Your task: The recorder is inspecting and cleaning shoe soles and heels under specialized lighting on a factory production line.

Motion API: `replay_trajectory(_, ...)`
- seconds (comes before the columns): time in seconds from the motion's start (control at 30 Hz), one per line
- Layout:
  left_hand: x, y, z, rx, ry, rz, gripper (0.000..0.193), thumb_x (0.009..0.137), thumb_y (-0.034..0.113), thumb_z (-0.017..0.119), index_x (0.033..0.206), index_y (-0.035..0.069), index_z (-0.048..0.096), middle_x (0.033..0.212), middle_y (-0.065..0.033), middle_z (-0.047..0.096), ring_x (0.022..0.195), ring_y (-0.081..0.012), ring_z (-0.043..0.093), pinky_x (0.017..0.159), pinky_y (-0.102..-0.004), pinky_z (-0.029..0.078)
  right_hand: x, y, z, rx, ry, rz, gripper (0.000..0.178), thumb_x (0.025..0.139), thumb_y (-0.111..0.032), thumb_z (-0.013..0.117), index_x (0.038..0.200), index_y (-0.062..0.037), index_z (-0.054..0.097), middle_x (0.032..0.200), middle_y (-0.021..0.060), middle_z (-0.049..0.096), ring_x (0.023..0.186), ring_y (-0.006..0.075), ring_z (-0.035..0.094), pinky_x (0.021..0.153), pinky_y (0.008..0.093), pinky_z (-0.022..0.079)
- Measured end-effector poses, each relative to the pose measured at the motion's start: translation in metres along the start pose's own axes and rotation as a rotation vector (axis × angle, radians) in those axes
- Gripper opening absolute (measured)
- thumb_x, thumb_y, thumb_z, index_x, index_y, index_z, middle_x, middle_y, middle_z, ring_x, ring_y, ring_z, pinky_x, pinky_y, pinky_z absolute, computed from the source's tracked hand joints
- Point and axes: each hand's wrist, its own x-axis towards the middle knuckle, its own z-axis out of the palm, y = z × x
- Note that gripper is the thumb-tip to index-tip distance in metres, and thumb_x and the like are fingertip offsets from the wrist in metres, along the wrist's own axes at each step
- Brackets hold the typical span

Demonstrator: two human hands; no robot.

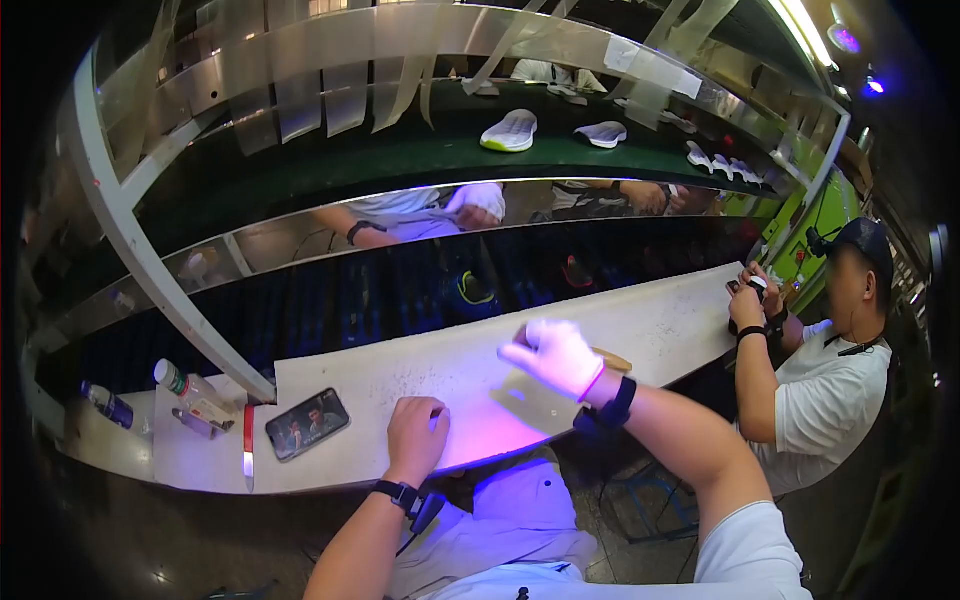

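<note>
My left hand, bare, rests at the near edge of the white worktable. Its fingers are loosely curled and nothing shows in them. Over the table to the right, my right hand wears a white glove. It is bent at the wrist, its fingers folded and the thumb side pointing left, with nothing visible in the grip. Just behind that wrist lies a tan, curved object, partly hidden. A phone with a lit screen lies left of my left hand, beside a red-handled knife.
Bottles stand at the left by a metal post. Shoe soles sit on a green upper conveyor. A dark lower conveyor carries shoe parts. A co-worker sits at the right, holding something small.
</note>
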Motion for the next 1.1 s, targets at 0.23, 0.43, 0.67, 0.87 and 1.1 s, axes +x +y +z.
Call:
replay_trajectory(0.23,0.002,0.007,-0.001,0.049,-0.012,0.010,0.008,0.087,0.011,0.075,0.092,0.007,0.072,0.097,-0.0107,0.074,0.101,-0.0332,0.066,0.091,-0.0445,0.054,0.144,-0.027,-0.099,-0.074,0.516,-0.210,0.039,0.091,-0.042,0.070,0.100,-0.0064,0.081,0.100,0.0207,0.076,0.098,0.0365,0.074,0.092,0.0434,0.058)
replay_trajectory(0.43,0.055,0.021,-0.010,-0.060,-0.233,-0.346,0.026,0.090,0.023,0.077,0.109,0.006,0.069,0.100,-0.0112,0.075,0.101,-0.0326,0.070,0.088,-0.0452,0.056,0.206,-0.004,-0.081,-0.345,0.336,0.017,0.042,0.087,-0.042,0.073,0.112,-0.0095,0.079,0.107,0.0184,0.078,0.103,0.0363,0.074,0.095,0.0451,0.057)
replay_trajectory(0.67,0.195,-0.018,0.075,-0.084,-0.032,-0.341,0.067,0.088,0.035,0.083,0.137,-0.002,0.055,0.126,-0.0245,0.070,0.117,-0.0341,0.069,0.098,-0.0432,0.055,0.225,0.007,-0.071,-0.398,0.341,0.122,0.033,0.087,-0.040,0.077,0.103,-0.0110,0.082,0.098,0.0160,0.078,0.093,0.0341,0.076,0.086,0.0418,0.059)
replay_trajectory(0.87,0.278,-0.041,0.164,-0.033,-0.032,-1.019,0.103,0.079,0.057,0.085,0.150,0.000,0.037,0.151,-0.0299,0.045,0.136,-0.0410,0.056,0.105,-0.0496,0.053,0.223,0.012,-0.071,-0.357,0.471,-0.054,0.030,0.090,-0.033,0.066,0.091,-0.0071,0.082,0.096,0.0243,0.074,0.088,0.0407,0.074,0.083,0.0455,0.061)
replay_trajectory(1.1,0.273,-0.027,0.129,-0.467,0.092,-1.169,0.078,0.088,0.034,0.082,0.145,0.003,0.039,0.138,-0.0215,0.051,0.118,-0.0339,0.064,0.093,-0.0464,0.059,0.215,0.005,-0.078,-0.318,0.327,0.038,0.034,0.093,-0.041,0.066,0.095,-0.0120,0.083,0.097,0.0175,0.077,0.090,0.0380,0.074,0.084,0.0449,0.059)
